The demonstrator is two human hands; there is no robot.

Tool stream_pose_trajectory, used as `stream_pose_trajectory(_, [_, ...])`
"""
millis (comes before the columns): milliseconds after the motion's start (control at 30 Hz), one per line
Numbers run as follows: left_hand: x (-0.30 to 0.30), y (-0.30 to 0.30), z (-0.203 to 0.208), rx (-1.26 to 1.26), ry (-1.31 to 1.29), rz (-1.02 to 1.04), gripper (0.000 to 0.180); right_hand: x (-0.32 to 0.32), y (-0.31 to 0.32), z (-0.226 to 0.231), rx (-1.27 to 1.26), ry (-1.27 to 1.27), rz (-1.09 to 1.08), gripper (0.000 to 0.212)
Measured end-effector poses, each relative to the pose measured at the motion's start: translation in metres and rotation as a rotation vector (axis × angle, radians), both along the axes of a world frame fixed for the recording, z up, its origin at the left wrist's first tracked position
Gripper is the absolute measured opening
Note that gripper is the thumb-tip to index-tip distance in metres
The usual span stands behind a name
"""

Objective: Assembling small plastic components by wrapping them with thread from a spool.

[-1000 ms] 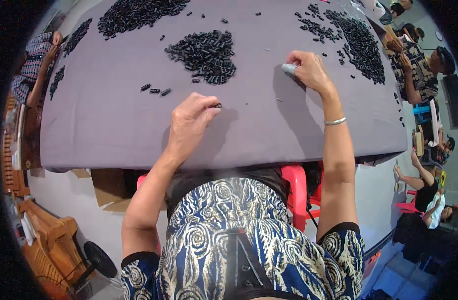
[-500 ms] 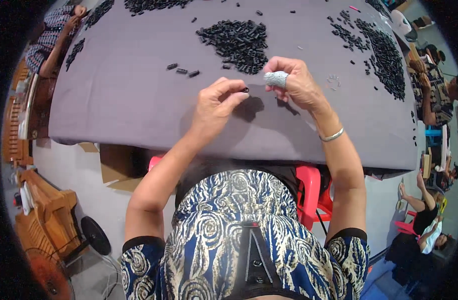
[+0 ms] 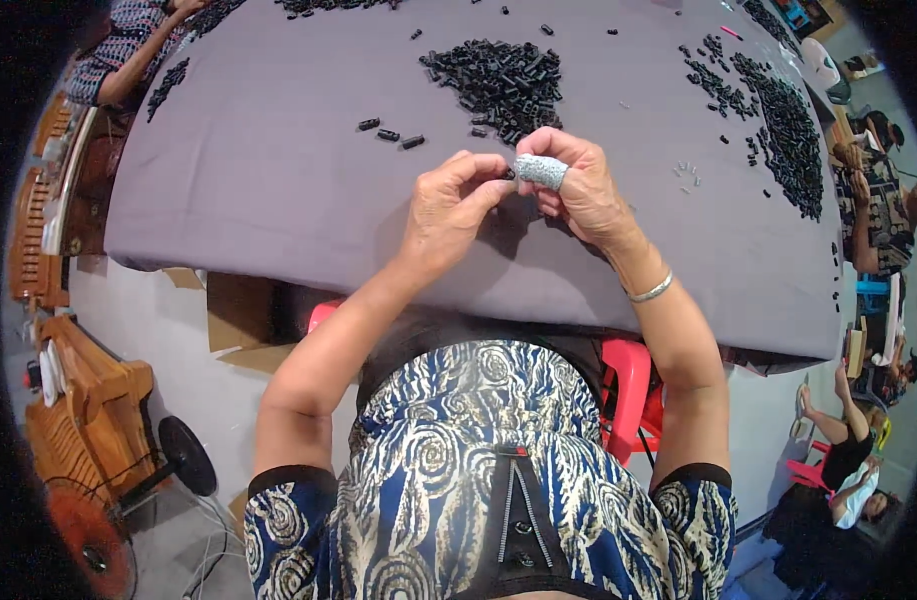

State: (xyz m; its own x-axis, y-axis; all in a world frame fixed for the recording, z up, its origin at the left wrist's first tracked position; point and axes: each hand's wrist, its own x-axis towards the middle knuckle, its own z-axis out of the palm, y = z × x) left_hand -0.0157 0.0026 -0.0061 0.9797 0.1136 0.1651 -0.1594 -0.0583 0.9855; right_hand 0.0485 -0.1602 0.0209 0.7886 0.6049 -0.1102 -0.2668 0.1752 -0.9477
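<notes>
Between thumb and forefinger, my left hand (image 3: 447, 212) pinches a small black tubular piece (image 3: 510, 173). My right hand (image 3: 591, 198) is closed right against it, fingertips meeting at that piece. A grey wrap (image 3: 541, 171) covers one finger of the right hand and hides whatever its tips may hold. Just beyond both hands lies a heap of black tubular pieces (image 3: 504, 85). Three similar loose pieces (image 3: 389, 135) lie in a row to the left of the heap.
A grey cloth (image 3: 279, 170) covers the table. To the right are tiny pale slivers (image 3: 687, 178) and another large black heap (image 3: 789, 140). Co-workers sit at the left and right sides. Below the table's near edge stand a red chair (image 3: 629, 390) and a cardboard box (image 3: 241, 320).
My right hand has come leftward to meet the left one, closing the gap between them. The left hand keeps its pinch on the black piece. The whole view has shifted slightly.
</notes>
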Motion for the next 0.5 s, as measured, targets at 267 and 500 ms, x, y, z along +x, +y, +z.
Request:
stream_pose_trajectory(267, [-0.002,0.003,0.001,0.12,-0.015,-0.023,0.016,-0.004,0.0,0.013,-0.268,-0.146,0.008,0.006])
stream_pose_trajectory(500, [-0.005,0.002,0.009,0.152,-0.049,-0.087,0.014,0.013,-0.014,0.006,-0.034,0.324,0.306,0.008])
